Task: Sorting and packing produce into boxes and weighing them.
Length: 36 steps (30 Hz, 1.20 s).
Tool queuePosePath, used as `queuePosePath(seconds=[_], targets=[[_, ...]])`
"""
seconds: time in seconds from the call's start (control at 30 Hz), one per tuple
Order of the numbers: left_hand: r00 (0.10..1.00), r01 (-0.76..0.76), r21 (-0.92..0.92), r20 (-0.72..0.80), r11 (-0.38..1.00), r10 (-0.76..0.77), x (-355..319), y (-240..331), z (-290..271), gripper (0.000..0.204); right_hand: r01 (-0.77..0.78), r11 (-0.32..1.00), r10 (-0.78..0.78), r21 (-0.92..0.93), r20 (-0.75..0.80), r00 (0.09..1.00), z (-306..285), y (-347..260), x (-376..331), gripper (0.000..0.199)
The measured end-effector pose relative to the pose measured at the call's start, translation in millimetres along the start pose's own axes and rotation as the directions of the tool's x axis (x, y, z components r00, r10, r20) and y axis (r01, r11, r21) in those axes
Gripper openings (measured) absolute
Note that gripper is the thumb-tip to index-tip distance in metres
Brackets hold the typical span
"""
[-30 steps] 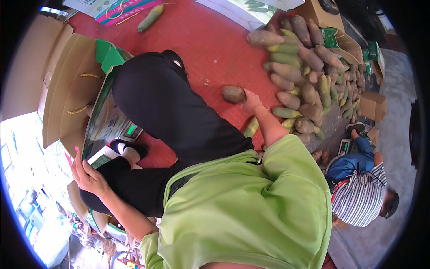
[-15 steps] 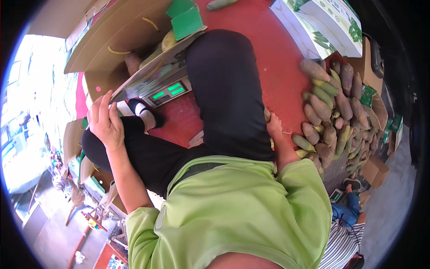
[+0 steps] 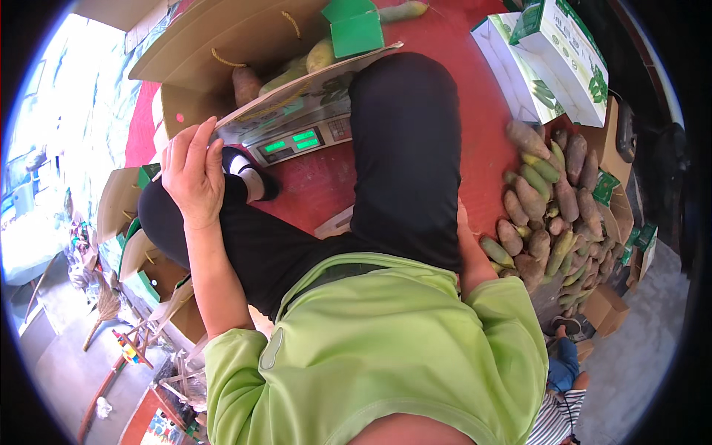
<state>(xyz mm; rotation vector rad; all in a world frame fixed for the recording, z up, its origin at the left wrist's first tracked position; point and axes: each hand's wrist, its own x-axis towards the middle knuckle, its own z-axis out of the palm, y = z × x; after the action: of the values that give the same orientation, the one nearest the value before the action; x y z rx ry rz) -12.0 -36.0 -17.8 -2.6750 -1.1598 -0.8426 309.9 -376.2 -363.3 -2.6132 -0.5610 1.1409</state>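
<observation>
My left hand (image 3: 194, 167) is closed on the near rim of an open cardboard carton (image 3: 297, 83), above my left knee. Inside the carton lie several long brown and yellow-green vegetables (image 3: 320, 56) that look like ripe cucumbers. The carton rests on a digital scale (image 3: 294, 144) with lit green displays. My right hand (image 3: 463, 216) is low beside my right thigh, which hides its fingers and anything in them. Nearest to it on the right is a big heap of the same brown and green vegetables (image 3: 530, 199).
White and green printed boxes (image 3: 556, 63) stand at the far right on the red floor covering (image 3: 478, 159). More open cartons (image 3: 152, 267) and a straw broom (image 3: 106, 304) are at the left. Another person in a striped top (image 3: 556, 417) is at the lower right, past the heap.
The view has shifted, so the carton and scale appear farther right. My right hand has slipped further behind my thigh, and the brown vegetable seen by it is now hidden. My left hand stays at the rim.
</observation>
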Motion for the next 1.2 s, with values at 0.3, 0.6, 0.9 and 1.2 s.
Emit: queuePosePath(seconds=[0.3,0.6,0.9,1.2], targets=[[0.995,0.018,-0.149,-0.091,0.989,-0.032,11.2,-4.1,17.7,0.019,0.004,0.968,0.035,0.252,-0.152,0.988,8.2,145.9,66.7,0.052],[0.985,0.009,-0.137,-0.168,0.991,-0.032,10.7,-9.0,9.8,0.022,0.199,0.804,-0.088,0.56,-0.219,0.972,-147.1,-48.9,-0.2,0.05],[0.988,0.036,-0.141,-0.141,0.989,-0.056,11.5,-8.3,4.0,0.019,0.752,0.594,-0.605,0.286,-0.457,0.652,-279.4,-280.0,-85.8,0.057],[0.993,0.061,-0.15,-0.093,0.987,-0.075,13.4,-3.3,0.0,0.014,0.97,0.241,-0.966,-0.015,-0.097,0.239,-248.8,-452.7,-135.1,0.057]])
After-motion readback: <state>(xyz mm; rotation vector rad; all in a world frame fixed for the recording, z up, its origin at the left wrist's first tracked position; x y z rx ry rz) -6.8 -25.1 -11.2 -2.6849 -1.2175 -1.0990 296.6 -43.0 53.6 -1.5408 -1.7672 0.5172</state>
